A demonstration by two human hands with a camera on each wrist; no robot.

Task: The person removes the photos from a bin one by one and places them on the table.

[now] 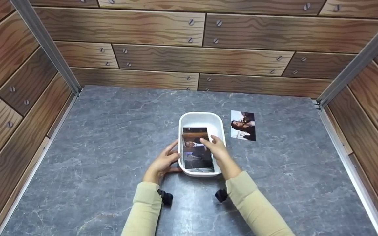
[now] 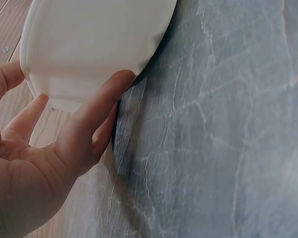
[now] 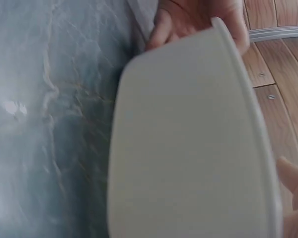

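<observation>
Head view: high above, looking forward and down; whole grey tabletop and wood-pattern walls in frame, both hands seen from behind. Left wrist view: very near, low, facing past left hand at outer wall of white tray. Right wrist view: very near, blurred, facing tray side opposite. Shared by all three: tray, tabletop beside it.

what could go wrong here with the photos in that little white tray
The photos look nearly as long as the white tray, so pressing with the right hand might bend their edges. The left hand only touches the tray's side, so it may slide on the smooth table. The loose photo outside might get overlooked.
</observation>
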